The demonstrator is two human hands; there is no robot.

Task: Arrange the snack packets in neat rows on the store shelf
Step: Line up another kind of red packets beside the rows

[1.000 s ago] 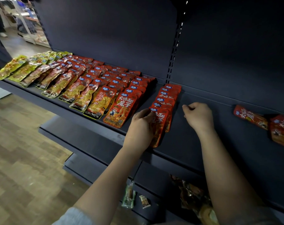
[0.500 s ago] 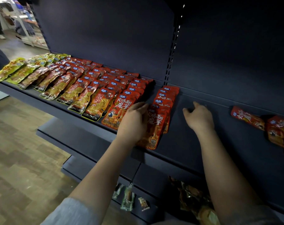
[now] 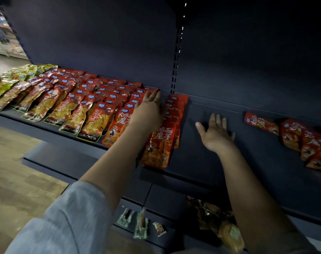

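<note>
**Two Flat Hands on the Snack Shelf**

Closest to us, at 7 o'clock, is a grey sleeve (image 3: 64,222) on the left arm. Down at 6 o'clock, on a lower shelf (image 3: 167,241), lie three small loose packets (image 3: 140,224). Beside them, toward 5 o'clock, sits a messy heap of bags (image 3: 218,222).

Next comes the dark shelf (image 3: 201,162) where the work is. The right hand (image 3: 215,133) is just right of the middle, at about 3 o'clock from the left hand. Its fingers are straight and spread wide. It lies flat on the bare shelf and holds nothing.

The left hand (image 3: 148,110) reaches farther in. Its fingers are straight and close together, and the hand holds nothing. It rests flat on the red snack packets, between two rows. The newest row of red packets (image 3: 167,129) runs from the front edge back to the wall, just to the right of this hand. Its front packet (image 3: 158,149) is the biggest one we see.

Out at 9 o'clock are the neat rows of snack packets (image 3: 79,99), red and orange ones first, then green and yellow ones (image 3: 2,85) at the far left end.

Over at 3 o'clock, well apart from the hands, lies a loose pile of red packets (image 3: 302,138), tilted and overlapping.

Farthest away is the dark back wall (image 3: 101,43) with a slotted post (image 3: 177,57) at 12 o'clock.
</note>
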